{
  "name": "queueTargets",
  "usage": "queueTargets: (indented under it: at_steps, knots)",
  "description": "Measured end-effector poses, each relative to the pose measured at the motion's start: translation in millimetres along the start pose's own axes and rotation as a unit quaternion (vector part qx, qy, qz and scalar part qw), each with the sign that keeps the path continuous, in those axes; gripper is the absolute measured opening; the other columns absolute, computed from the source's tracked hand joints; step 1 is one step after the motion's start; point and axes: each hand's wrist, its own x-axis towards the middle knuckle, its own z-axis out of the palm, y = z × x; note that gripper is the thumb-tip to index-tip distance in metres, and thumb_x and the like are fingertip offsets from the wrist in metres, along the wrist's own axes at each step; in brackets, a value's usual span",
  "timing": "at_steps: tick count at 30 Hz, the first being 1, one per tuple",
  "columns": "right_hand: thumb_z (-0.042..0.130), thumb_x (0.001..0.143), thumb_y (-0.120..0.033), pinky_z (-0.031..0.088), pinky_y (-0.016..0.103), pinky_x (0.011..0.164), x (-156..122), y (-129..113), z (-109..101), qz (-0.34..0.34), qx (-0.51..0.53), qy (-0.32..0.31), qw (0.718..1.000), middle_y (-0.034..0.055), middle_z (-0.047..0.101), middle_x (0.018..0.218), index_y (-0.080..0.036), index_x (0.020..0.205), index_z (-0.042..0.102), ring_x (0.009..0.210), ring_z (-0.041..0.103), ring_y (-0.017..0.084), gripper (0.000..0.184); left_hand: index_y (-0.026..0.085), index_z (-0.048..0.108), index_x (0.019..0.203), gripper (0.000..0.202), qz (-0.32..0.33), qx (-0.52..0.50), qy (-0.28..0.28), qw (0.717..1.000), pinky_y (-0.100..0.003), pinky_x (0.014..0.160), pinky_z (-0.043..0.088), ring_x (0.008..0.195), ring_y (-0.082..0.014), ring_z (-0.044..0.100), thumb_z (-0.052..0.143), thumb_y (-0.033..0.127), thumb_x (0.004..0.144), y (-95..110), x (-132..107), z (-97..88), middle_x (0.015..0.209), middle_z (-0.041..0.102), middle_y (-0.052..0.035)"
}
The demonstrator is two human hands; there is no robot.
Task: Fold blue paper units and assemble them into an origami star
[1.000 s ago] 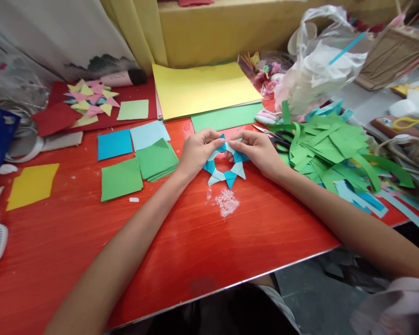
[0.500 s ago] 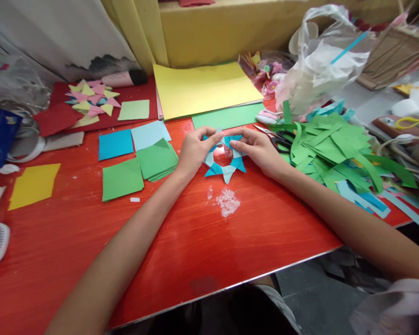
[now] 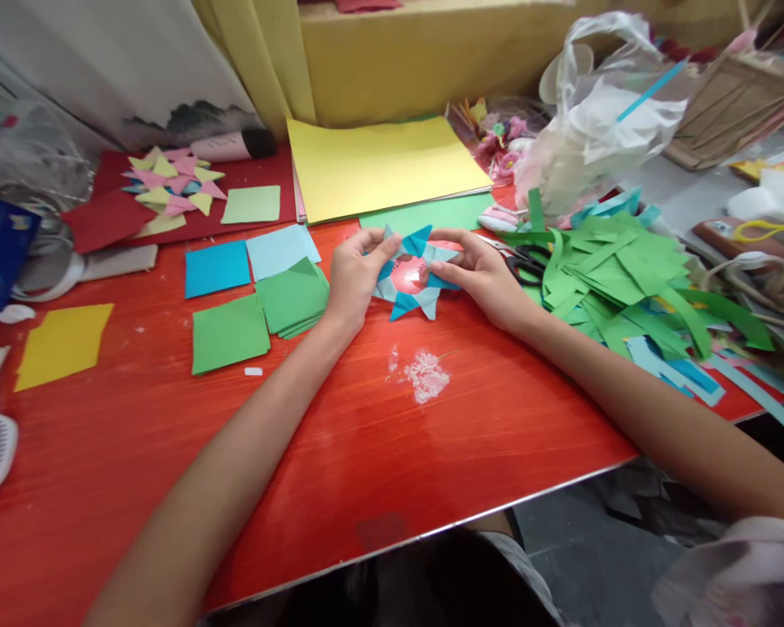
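Note:
Between my two hands is a folded paper star [image 3: 405, 306], a ring of alternating dark and light blue points with an open middle. My left hand [image 3: 358, 277] pinches its left side between thumb and fingers. On the right side, my right hand [image 3: 480, 274] grips the ring the same way, its thumb on a blue fold. Left of my left hand lie green paper squares [image 3: 231, 335], a stack of green squares [image 3: 292, 296], a blue square [image 3: 217, 269] and a light blue square [image 3: 282, 250]. Scissors [image 3: 523, 263] with black handles lie just beyond my right hand.
Green paper strips [image 3: 620, 279] are heaped at the right, by a plastic bag [image 3: 594, 131]. Large yellow sheets [image 3: 385, 170] lie at the back. A multicoloured paper star [image 3: 173, 185] rests on red paper at the back left. A yellow piece [image 3: 64, 346] lies at the left.
The star has turned in my hands, so its points sit at different places around the ring, and it is slightly raised. Both hands still hold it.

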Motion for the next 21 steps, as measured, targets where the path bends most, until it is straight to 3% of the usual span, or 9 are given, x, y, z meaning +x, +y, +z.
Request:
queueTargets:
  at_steps: [4,11,17,21]
  knots:
    - [0.055,0.083,-0.047,0.047,0.027,0.058,0.9,1.5,-2.6,0.012,0.006,0.019,1.0,-0.0013,0.057,0.075,-0.026,0.116,0.048,0.065,0.056,0.013,0.04,0.018,0.061,0.075,0.009,0.003,-0.016,-0.003,1.0,-0.023,0.064,0.048,0.068,-0.0104,0.062,0.064,0.026,0.076,-1.4,1.4,-0.3,0.071,0.065,0.001]
    - [0.059,0.079,-0.05,0.041,0.024,0.053,-2.1,-4.2,-3.2,0.019,-0.021,-0.014,1.0,-0.0034,0.051,0.069,-0.026,0.117,0.048,0.06,0.05,0.011,0.047,0.016,0.065,0.073,0.023,-0.016,0.032,-0.07,0.997,-0.027,0.064,0.048,0.065,-0.0137,0.062,0.065,0.038,0.075,4.5,-5.1,-0.3,0.066,0.066,-0.0016]
    - [0.059,0.079,-0.049,0.04,0.023,0.05,-2.5,-6.8,-1.3,0.014,-0.021,-0.015,1.0,-0.0036,0.051,0.067,-0.025,0.117,0.048,0.057,0.048,0.01,0.046,0.017,0.065,0.071,0.021,-0.007,0.053,-0.059,0.997,-0.026,0.064,0.048,0.067,-0.0134,0.061,0.065,0.037,0.075,4.5,-5.7,0.3,0.067,0.066,-0.0013]
    - [0.059,0.078,-0.049,0.042,0.024,0.052,-1.2,-5.9,-1.0,0.025,-0.01,0.017,0.999,-0.0019,0.055,0.074,-0.027,0.119,0.045,0.061,0.052,0.012,0.049,0.018,0.063,0.075,0.013,0.002,0.05,-0.001,0.999,-0.024,0.066,0.048,0.072,-0.0123,0.061,0.063,0.031,0.076,-1.2,-1.0,-0.8,0.073,0.066,-0.0004]
